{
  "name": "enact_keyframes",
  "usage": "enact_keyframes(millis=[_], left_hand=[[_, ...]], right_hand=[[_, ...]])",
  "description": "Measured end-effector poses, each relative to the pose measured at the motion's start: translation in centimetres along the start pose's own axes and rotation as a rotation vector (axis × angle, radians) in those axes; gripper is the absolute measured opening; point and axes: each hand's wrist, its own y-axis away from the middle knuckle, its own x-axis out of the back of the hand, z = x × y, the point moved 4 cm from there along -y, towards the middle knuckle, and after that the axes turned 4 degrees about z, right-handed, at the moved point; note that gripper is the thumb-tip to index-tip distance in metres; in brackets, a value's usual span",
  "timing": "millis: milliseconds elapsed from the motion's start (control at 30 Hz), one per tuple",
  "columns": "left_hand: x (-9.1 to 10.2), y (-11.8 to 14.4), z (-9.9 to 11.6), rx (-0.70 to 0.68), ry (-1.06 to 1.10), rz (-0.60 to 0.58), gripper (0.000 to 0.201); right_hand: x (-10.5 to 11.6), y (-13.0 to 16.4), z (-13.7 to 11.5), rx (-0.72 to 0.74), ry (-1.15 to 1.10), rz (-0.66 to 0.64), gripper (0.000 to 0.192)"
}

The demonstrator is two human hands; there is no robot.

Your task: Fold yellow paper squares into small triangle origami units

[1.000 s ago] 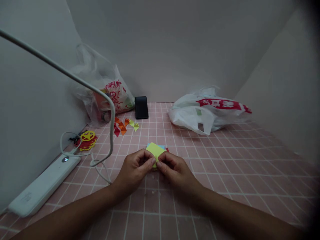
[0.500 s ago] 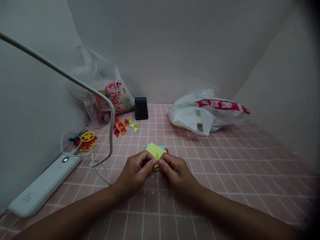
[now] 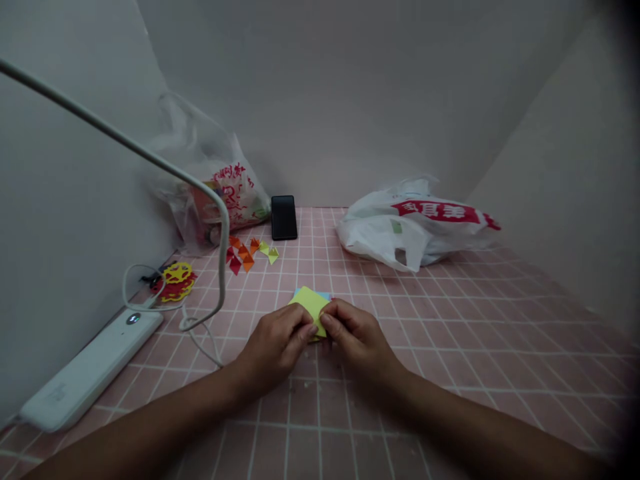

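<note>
My left hand (image 3: pixel 283 340) and my right hand (image 3: pixel 357 335) meet in the middle of the table, fingertips almost touching. Both are closed in a pinch at the yellow paper (image 3: pixel 311 304). A sheet of blue paper (image 3: pixel 326 295) peeks out behind it, and a sliver of red shows beside the right fingers. The fingers hide the lower part of the paper, so its folds there cannot be made out. Farther back on the left lie small folded paper pieces: orange ones (image 3: pixel 246 257), red ones (image 3: pixel 235 265) and yellow ones (image 3: pixel 273 255).
A black phone (image 3: pixel 284 218) stands near the back wall, between a clear plastic bag (image 3: pixel 240 193) and a white plastic bag (image 3: pixel 375 230). At left are a white power bank (image 3: pixel 93 373), yellow and red cut-out shapes (image 3: pixel 177 273) and a grey-white bent stalk (image 3: pixel 224 260) crossing the view.
The small folded yellow point that showed between my thumbs is out of sight now. My left hand has turned slightly, its thumb tucked closer to the fingers.
</note>
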Motion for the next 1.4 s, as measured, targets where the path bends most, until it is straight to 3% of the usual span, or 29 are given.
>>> enact_keyframes(millis=[167, 267, 500, 667, 933, 1400], left_hand=[[0.4, 0.0, 0.0, 0.054, 0.092, 0.06, 0.018], [0.5, 0.0, -0.3, 0.125, 0.159, 0.084, 0.017], [0.4, 0.2, -0.3, 0.164, 0.262, 0.046, 0.023], [0.5, 0.1, -0.9, 0.219, 0.252, 0.094, 0.02], [0.0, 0.4, -1.6, 0.305, 0.57, 0.232, 0.014], [0.3, 0.3, -1.3, 0.302, 0.529, 0.227, 0.016]], right_hand=[[-0.3, -0.1, -0.2, -0.046, -0.055, -0.038, 0.018], [-0.3, 0.0, -0.3, -0.087, 0.021, -0.068, 0.025], [-0.4, 0.2, -1.3, 0.067, 0.232, -0.106, 0.031], [-0.5, 0.1, -0.6, -0.037, 0.104, -0.06, 0.023], [-0.3, -0.3, 0.6, -0.123, -0.227, 0.022, 0.015], [0.3, -0.3, 1.2, -0.049, -0.089, 0.095, 0.012]])
